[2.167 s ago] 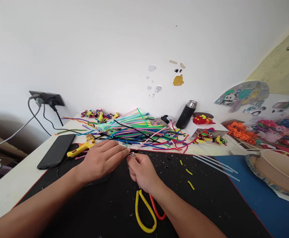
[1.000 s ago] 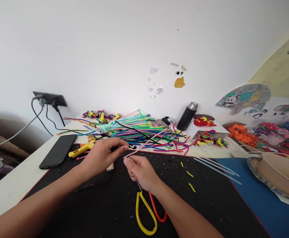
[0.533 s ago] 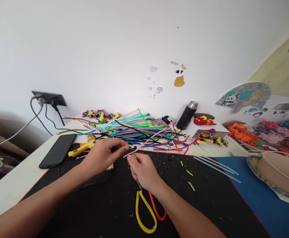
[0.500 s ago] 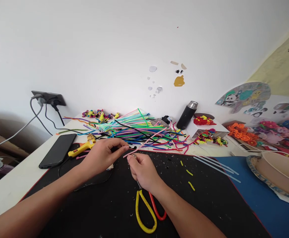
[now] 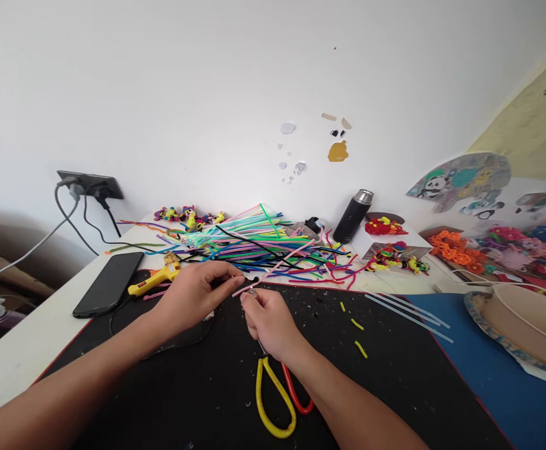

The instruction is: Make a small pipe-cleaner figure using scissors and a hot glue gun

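— Mat [image 5: 197, 400] first: black, wide, flecked with scraps, under both forearms.
— And behind it?
— Heap of coloured pipe cleaners [image 5: 258, 247] along its far edge, a black phone [image 5: 109, 284] to the left.
— The hands?
— Left hand [image 5: 192, 299] has its fingertips pinched together on the near end of a pink pipe cleaner [image 5: 277, 267], which slants up over the heap. Right hand [image 5: 267, 322] is closed around scissors [image 5: 277, 394], whose yellow and red loops trail behind the wrist.
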{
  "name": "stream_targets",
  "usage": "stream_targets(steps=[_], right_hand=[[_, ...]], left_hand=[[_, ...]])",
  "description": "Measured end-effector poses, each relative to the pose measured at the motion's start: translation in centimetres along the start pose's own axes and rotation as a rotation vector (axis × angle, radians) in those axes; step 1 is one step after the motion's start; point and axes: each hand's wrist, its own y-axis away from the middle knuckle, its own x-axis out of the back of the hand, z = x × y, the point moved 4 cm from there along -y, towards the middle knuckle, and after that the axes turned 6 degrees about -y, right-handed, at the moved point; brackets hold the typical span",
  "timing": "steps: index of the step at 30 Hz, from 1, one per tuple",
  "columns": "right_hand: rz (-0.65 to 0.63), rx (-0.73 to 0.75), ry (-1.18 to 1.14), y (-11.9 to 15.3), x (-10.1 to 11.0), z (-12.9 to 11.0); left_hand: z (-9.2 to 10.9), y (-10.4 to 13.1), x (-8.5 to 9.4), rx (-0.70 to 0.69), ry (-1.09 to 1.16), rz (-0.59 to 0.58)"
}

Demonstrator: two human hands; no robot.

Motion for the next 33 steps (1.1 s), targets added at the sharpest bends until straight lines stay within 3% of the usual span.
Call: stream_targets(steps=[18, 33], right_hand=[[0.012, -0.025, -0.067, 0.02, -0.05, -0.37], [0.002, -0.022, -0.071, -0.05, 0.10, -0.22]], left_hand=[[0.12, 0.28, -0.41, -0.108, -0.043, 0.011], [0.22, -0.04, 0.34, -0.042, -0.014, 0.015]])
